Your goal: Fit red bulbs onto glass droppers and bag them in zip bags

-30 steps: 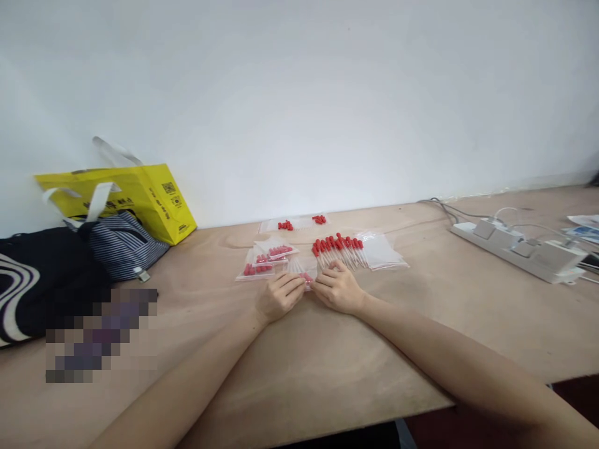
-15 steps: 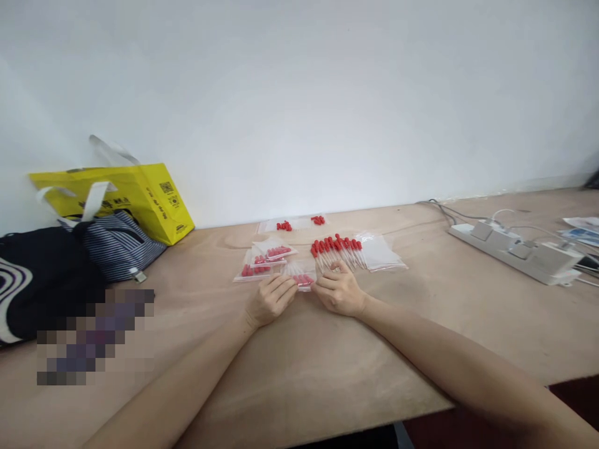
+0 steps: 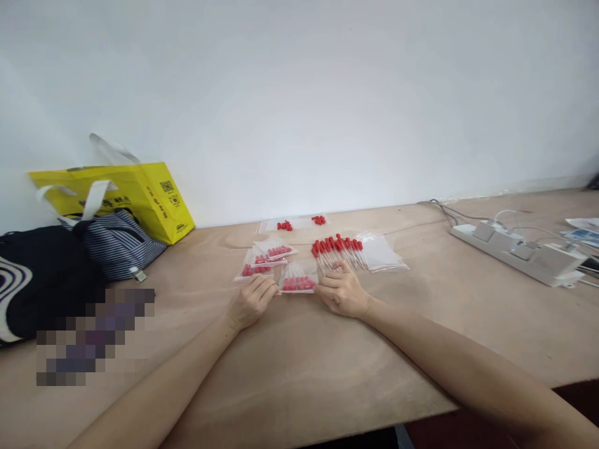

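Observation:
A clear zip bag (image 3: 299, 284) holding several red-tipped white sticks lies between my hands, its near edge toward me. At its left corner, my left hand (image 3: 253, 300) is closed in a pinch on the edge. My right hand (image 3: 344, 292) is curled, thumb and finger pinching the bag's right corner. Just beyond that hand lies a pile of loose red-tipped sticks (image 3: 337, 246), fanned with the red ends away from me. Filled zip bags (image 3: 269, 257) overlap beyond my left hand.
Flat clear bags (image 3: 381, 252) are stacked right of the pile. Farther back lie more red-tipped sticks (image 3: 284, 226) on clear plastic. A yellow bag (image 3: 159, 199), a striped pouch (image 3: 121, 243) and a black bag (image 3: 51, 280) stand left; a power strip (image 3: 515, 249) with cables lies right.
My left hand has slid left along the near edge of the bag to its corner, uncovering more of the red tips inside. My right hand has hardly moved.

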{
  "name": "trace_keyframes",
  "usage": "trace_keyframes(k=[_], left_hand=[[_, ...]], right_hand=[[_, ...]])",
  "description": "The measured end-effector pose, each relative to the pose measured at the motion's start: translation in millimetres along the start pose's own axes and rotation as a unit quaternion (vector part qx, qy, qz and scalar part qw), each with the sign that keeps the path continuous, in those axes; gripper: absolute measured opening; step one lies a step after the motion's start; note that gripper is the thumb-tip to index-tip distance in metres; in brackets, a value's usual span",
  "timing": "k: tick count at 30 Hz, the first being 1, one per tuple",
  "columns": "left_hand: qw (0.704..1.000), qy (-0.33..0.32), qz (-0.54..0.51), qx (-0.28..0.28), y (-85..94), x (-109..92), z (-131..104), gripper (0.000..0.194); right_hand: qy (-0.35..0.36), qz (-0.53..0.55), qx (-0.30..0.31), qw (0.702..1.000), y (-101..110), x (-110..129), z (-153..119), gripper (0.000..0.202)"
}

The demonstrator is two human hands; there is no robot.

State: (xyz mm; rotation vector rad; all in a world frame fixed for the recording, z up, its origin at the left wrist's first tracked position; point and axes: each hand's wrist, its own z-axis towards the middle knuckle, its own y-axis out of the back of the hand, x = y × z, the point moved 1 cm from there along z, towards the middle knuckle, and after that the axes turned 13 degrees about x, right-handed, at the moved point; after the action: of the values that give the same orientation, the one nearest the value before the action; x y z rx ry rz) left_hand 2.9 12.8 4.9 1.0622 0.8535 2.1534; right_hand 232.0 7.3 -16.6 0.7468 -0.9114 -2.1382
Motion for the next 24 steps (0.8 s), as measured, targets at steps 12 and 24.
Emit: trace_keyframes(k=[12,24], left_hand=[[0.56,0.488,-0.664,0.086,-14.0,-10.6,15.8,0.031],[0.556,0.499,-0.664,0.028,2.1,-0.7,19.7,0.034]], right_hand=[[0.003,0.082,0.026,0.996,1.5,-1.3,-5.3,0.023],[-0.022,0.209,0.118,0.97,12.2,-9.1,-13.1,0.027]])
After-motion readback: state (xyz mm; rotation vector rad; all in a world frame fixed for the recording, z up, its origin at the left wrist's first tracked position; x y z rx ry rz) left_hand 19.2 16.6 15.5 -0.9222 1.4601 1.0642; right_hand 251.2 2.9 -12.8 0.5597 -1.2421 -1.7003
